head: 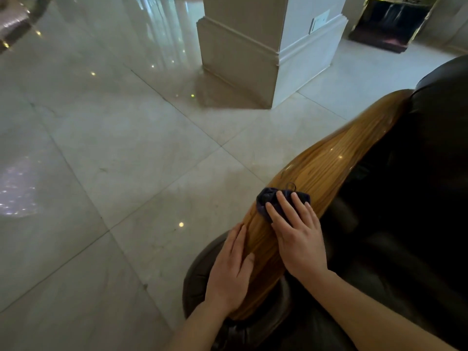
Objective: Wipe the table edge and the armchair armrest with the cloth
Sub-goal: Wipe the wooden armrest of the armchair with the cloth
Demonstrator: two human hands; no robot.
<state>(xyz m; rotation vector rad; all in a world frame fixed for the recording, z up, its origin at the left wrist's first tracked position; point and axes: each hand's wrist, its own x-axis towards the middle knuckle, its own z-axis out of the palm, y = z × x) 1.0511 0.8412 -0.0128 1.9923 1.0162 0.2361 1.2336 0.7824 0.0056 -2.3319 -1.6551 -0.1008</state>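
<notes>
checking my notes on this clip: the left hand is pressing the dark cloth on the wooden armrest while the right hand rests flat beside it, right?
Not quite: the hands are swapped. In the head view the right hand presses the dark cloth on the wooden armrest, while the left hand rests flat beside it on the armrest's outer edge.

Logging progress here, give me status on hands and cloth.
Right hand flat, pressing dark cloth onto wooden armrest. Left hand open, resting on armrest's side. Nothing in the way further up the armrest.
</notes>
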